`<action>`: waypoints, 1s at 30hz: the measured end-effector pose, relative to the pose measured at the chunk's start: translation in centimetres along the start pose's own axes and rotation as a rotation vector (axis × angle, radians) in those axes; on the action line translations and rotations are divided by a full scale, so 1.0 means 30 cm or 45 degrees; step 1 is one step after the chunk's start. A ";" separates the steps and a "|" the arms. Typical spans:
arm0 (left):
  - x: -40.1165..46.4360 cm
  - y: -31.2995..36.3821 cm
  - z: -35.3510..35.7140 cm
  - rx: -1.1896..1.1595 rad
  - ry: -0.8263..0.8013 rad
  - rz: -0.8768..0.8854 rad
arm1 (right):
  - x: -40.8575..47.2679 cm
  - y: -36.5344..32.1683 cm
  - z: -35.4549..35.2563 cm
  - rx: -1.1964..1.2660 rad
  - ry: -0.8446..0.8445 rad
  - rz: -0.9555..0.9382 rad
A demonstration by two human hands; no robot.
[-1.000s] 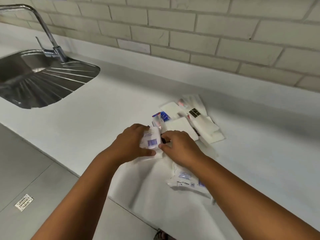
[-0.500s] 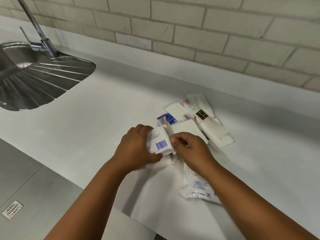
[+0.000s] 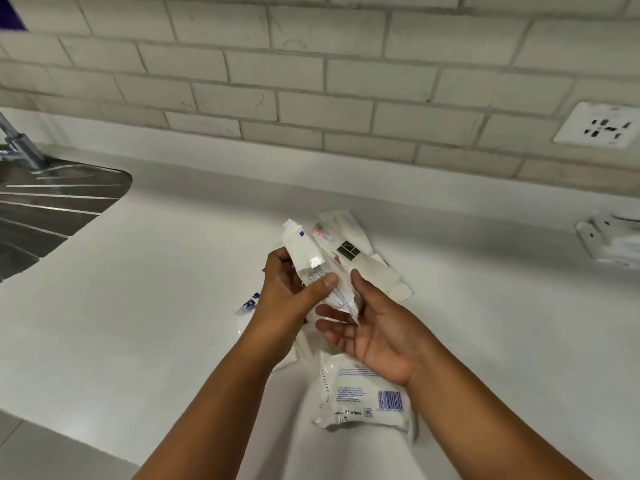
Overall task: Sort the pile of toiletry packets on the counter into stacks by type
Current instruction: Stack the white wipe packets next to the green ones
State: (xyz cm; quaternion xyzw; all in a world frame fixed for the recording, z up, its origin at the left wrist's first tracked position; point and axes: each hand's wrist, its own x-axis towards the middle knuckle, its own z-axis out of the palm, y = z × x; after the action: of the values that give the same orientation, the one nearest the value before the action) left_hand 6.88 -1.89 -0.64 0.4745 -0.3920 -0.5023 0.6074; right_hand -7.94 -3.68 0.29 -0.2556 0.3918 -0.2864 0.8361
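Observation:
My left hand (image 3: pixel 290 299) grips a long white packet (image 3: pixel 308 254) with small blue print, held tilted above the counter. My right hand (image 3: pixel 374 327) is palm up just right of it, fingers apart, and the packet's lower end rests against its fingertips. Under my right wrist lies a white wipes pack (image 3: pixel 363 400) with a blue barcode. Behind my hands lies the pile of white packets (image 3: pixel 353 247), one with a black mark. A small blue-and-white packet (image 3: pixel 250 303) peeks out left of my left wrist.
The white counter (image 3: pixel 156 306) runs left to a steel sink drainer (image 3: pixel 52 206) with a tap (image 3: pixel 17 147). A brick wall stands behind, with a wall socket (image 3: pixel 602 124) at the right. A white object (image 3: pixel 613 240) sits on the counter at the far right.
My left hand has lifted the packet and turned it upright-tilted. My right hand let go and turned palm up, fingers spread. The view shifted right, showing the socket.

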 end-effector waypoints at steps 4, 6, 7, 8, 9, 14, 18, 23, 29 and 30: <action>-0.008 -0.032 0.104 0.116 -0.255 -0.060 | -0.069 -0.074 -0.107 0.152 0.119 -0.153; -0.006 -0.038 0.161 0.171 -0.363 -0.084 | -0.112 -0.108 -0.179 0.120 0.192 -0.247; -0.005 -0.040 0.192 0.189 -0.407 -0.092 | -0.134 -0.125 -0.219 0.087 0.237 -0.298; -0.004 -0.047 0.224 0.192 -0.446 -0.104 | -0.155 -0.140 -0.257 0.054 0.283 -0.351; -0.002 -0.056 0.265 0.187 -0.471 -0.130 | -0.180 -0.158 -0.301 0.023 0.326 -0.405; 0.011 -0.109 0.528 0.186 -0.433 -0.276 | -0.318 -0.247 -0.536 -0.090 0.474 -0.586; 0.034 -0.187 0.779 0.193 -0.408 -0.332 | -0.426 -0.307 -0.747 -0.070 0.574 -0.663; 0.060 -0.280 1.087 0.197 -0.410 -0.385 | -0.529 -0.409 -1.008 -0.035 0.715 -0.725; 0.158 -0.378 1.401 0.307 -0.407 -0.330 | -0.603 -0.583 -1.275 -0.090 0.845 -0.799; 0.186 -0.385 1.445 0.307 -0.401 -0.318 | -0.602 -0.615 -1.310 -0.092 0.852 -0.812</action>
State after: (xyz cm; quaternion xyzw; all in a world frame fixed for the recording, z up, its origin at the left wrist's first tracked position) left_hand -36.12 -15.79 -1.36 0.5042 -0.4771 -0.5910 0.4109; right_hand -54.14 -12.40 -0.58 -0.2859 0.5519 -0.5820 0.5243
